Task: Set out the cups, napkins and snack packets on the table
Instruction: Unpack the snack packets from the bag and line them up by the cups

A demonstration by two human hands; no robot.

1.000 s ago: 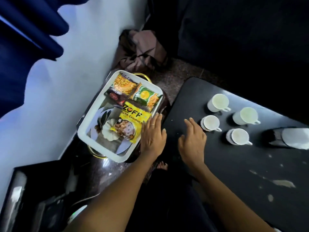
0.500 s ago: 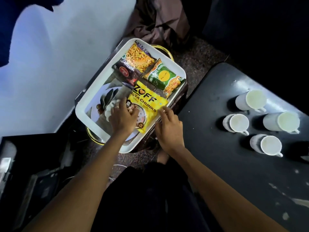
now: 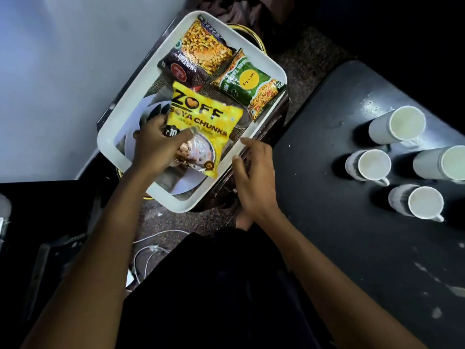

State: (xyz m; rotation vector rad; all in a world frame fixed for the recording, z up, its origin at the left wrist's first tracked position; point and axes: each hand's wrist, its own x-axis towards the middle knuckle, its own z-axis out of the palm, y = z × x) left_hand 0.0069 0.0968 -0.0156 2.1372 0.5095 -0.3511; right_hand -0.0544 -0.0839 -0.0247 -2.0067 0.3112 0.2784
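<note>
The left hand [image 3: 153,144] has its grip clamped on the glossy yellow packet [image 3: 203,127], printed "ZOFF SOYA CHUNKS", over the white tray [image 3: 110,137]. The right hand [image 3: 254,177], fingers loosely apart, rests at the tray's 4 o'clock rim. At 12 o'clock lie a green packet [image 3: 247,85] and a dark packet [image 3: 198,56]. Four white cups [image 3: 372,165] stand on the dark tabletop [image 3: 352,248], at 3 o'clock.

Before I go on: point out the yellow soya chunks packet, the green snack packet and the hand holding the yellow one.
yellow soya chunks packet [image 3: 201,117]: head view, on its printed front, below the brand name.
green snack packet [image 3: 247,83]: head view, on its middle by the yellow circle.
left hand [image 3: 157,144]: head view, on the back of the hand.
</note>
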